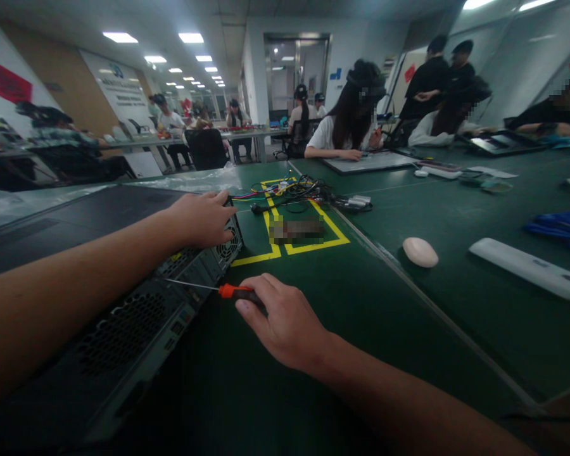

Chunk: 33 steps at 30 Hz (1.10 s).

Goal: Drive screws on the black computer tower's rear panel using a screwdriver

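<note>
A black desktop computer case (123, 316) lies on its side on the green table (342, 297), its rear panel with a fan grille facing right. My left hand (202, 218) rests on the case's top far corner, fingers curled over the edge above the fan. My right hand (280, 320) is closed around the red and black handle of a screwdriver (228, 291). Its thin shaft points left, and the tip touches the rear panel of the case.
A bundle of coloured cables (304, 190) lies inside yellow tape markings. To the right are a white mouse (420, 251), a white keyboard (527, 267) and blue cloth (560, 227). Several people sit at the table's far side and at the tables beyond.
</note>
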Available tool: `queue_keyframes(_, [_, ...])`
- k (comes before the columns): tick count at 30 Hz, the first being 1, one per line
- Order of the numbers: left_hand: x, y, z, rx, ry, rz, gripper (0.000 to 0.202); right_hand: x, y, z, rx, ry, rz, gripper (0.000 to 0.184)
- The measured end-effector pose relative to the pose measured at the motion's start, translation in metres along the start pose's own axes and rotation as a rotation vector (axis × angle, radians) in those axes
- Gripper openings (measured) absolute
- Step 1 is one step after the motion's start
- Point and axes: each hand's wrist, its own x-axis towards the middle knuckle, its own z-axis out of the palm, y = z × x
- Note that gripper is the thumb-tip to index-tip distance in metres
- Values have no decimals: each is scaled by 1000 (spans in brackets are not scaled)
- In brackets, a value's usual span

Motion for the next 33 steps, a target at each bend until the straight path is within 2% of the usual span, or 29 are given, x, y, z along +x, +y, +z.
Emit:
queue_keyframes(7, [2,-2,3,-41,5,-23,70,-3,2,3,88,3,-45,26])
queue_keyframes(14, [2,-2,3,-1,1,-7,69,-2,5,6,66,20,-54,19])
queue_keyframes(21, [3,-5,7,-57,31,-1,67,-2,5,6,55,29,-71,18])
queue_keyframes(26, [2,-3,4,-51,9,-9,70,-2,5,6,58,24,-67,19])
queue_keyframes(33, [0,-2,1,-30,24,-3,63,-3,1,1,45,15,-49,21])
